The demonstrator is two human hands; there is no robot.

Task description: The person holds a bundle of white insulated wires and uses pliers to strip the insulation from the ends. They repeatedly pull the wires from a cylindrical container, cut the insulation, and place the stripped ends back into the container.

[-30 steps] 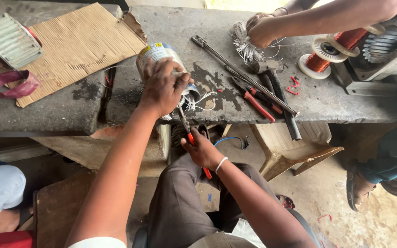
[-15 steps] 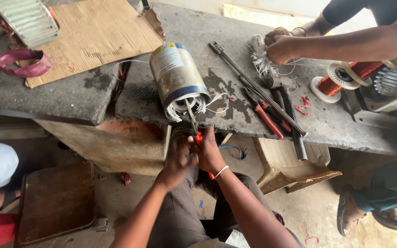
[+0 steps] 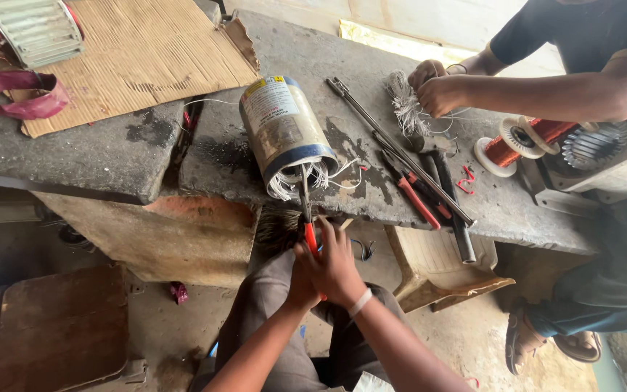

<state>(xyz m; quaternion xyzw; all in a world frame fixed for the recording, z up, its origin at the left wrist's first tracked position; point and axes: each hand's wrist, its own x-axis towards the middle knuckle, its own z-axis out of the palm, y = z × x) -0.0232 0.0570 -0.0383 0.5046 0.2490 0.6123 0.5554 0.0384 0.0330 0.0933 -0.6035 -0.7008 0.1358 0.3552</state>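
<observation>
A cylindrical motor stator (image 3: pixel 282 131) lies on its side on the concrete bench (image 3: pixel 132 149), pale winding wires (image 3: pixel 295 179) spilling from its near end. Red-handled pliers (image 3: pixel 306 210) reach into those wires. My left hand (image 3: pixel 300 279) and my right hand (image 3: pixel 339 265) are both clasped around the pliers' handles, just below the bench edge. A white band circles my right wrist.
Another person's hands (image 3: pixel 429 86) hold a bundle of wire at the bench's far side. More pliers (image 3: pixel 415 192), a long metal rod (image 3: pixel 400 152) and a copper wire spool (image 3: pixel 517 141) lie to the right. Cardboard (image 3: pixel 139 58), a finned cover (image 3: pixel 34 29) and a wooden stool (image 3: pixel 56 330) sit to the left.
My left hand left the stator body and joined my right hand on the pliers' handles. The view shifted so the stator's near end and wires now show.
</observation>
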